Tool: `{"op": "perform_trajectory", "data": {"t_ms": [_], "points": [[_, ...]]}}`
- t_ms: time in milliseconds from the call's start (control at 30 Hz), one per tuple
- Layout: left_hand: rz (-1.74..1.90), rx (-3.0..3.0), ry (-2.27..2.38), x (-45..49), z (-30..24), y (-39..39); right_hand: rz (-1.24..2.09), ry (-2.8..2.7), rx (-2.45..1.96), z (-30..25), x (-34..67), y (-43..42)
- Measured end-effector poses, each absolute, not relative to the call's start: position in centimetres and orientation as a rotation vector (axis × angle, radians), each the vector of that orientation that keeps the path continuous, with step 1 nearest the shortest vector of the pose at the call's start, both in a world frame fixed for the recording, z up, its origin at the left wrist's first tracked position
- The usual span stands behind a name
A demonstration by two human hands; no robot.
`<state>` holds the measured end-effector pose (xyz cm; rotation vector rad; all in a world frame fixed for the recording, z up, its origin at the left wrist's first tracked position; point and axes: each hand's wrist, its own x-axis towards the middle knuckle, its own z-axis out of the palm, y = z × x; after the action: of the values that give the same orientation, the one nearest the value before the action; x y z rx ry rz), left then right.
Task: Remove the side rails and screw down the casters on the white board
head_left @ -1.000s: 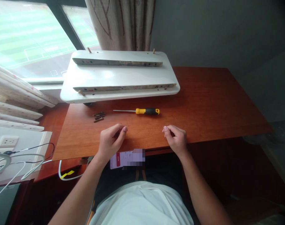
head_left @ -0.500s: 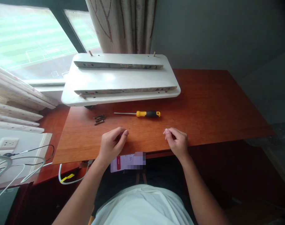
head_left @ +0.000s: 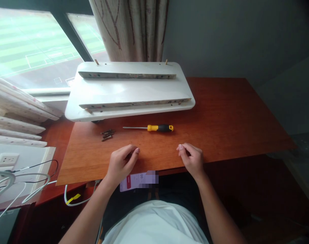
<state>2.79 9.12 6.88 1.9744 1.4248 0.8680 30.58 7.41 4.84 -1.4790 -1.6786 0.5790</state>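
Note:
My left hand (head_left: pixel 121 164) rests on the near edge of the wooden desk (head_left: pixel 220 122), fingers curled loosely with nothing visible in them. A short way to its right, my right hand (head_left: pixel 192 159) lies the same way, curled and empty. Beyond the hands lies a screwdriver (head_left: pixel 151 128) with a yellow and black handle, its tip pointing left. Several dark screws (head_left: pixel 108 133) lie in a small pile left of it. Behind them sits a white furniture panel (head_left: pixel 129 89) with two raised rails and wooden dowels sticking up.
A window (head_left: pixel 35 51) and a patterned curtain (head_left: pixel 131 30) stand behind the desk. To the left are white slats (head_left: pixel 17 122), a power strip (head_left: pixel 5 160) and white cables (head_left: pixel 29 183). A phone (head_left: pixel 136 181) lies on my lap below the desk edge.
Both hands stay where they were on the desk edge. The view has tilted slightly, so everything sits a little lower in the picture.

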Motion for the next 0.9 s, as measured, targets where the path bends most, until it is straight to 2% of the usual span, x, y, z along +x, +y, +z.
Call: {"op": "perform_trajectory", "data": {"t_ms": [633, 767, 900], "points": [[0.886, 2.033, 1.414, 2.5, 7.0, 9.3, 0.647, -1.661, -1.485, 4.7, 30.7, 7.5], [0.965, 2.347, 1.157, 3.2, 7.8, 6.7, 0.648, -1.663, -1.485, 4.7, 30.6, 7.5], [0.752, 2.509, 0.851, 4.0, 7.4, 2.1, 0.646, -1.665, -1.472, 4.8, 30.7, 7.5]]}}
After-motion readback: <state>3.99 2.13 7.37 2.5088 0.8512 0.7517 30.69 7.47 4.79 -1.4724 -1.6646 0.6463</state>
